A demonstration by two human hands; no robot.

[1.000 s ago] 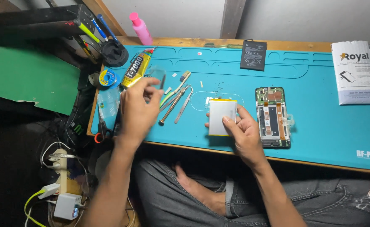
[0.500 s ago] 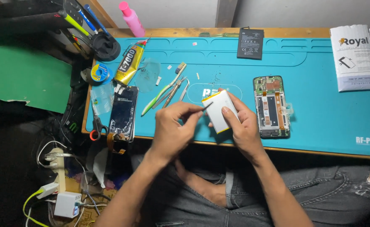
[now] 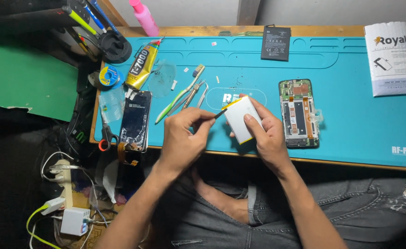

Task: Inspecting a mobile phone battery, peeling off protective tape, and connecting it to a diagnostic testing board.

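1. The right hand (image 3: 265,133) gripped a white flat battery pack (image 3: 241,119), thumb on its face and fingers wrapped behind its right edge. The pack was held tilted just above the teal work mat (image 3: 350,120), near the mat's front middle.
2. The left hand (image 3: 182,138) was closed in a pinch on a thin dark tool (image 3: 220,113). I judged it to be tweezers or a pick; too small to tell which.
3. The key relation: the tool tip pointed up and to the right and met the pack at its upper left corner. The pack lay immediately right of the left hand, with only the tool's short exposed length between them.
4. The pack's long axis ran from upper left to lower right, roughly across the line of the tool.
5. The right hand was on the pack; the left reached it only through the tool.
6. An opened phone frame (image 3: 299,113) lay flat on the mat just right of the right hand, long axis running away from the person, not touched.
7. A cracked phone screen (image 3: 136,120), a toothbrush (image 3: 179,96) and a glue tube (image 3: 142,65) lay left of the left hand, well clear. A dark battery (image 3: 276,43) sat at the far edge of the mat.
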